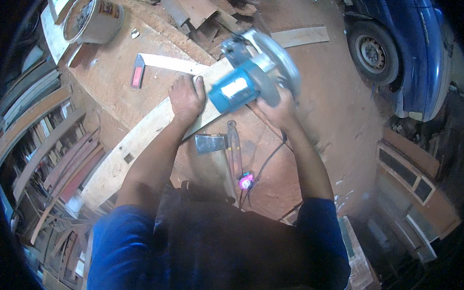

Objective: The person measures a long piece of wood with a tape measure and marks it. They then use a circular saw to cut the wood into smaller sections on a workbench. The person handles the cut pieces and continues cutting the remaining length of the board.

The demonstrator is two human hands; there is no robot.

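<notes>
My left hand (187, 98) grips a long pale wooden plank (140, 140), which runs diagonally across the work surface and has a small square hole toward its lower-left end. My right hand (281, 107) is closed on the handle of a teal circular saw (232, 86) with a silver guard, resting over the plank's upper-right part. A try square (160, 63) with a red-marked handle lies beyond my left hand. Below the plank lie a hatchet (210, 143), a long dark-handled metal tool (234, 145), a pink tape measure (246, 181) and a black cord running from near my right wrist.
A dusty bucket (92, 27) stands at the top left, scrap boards (191, 8) lie at the far edge, and another strip (300, 37) is beside them. Stacked timber (42, 126) fills the left. A blue vehicle (407, 47) stands at right, above old wooden frames (412, 179).
</notes>
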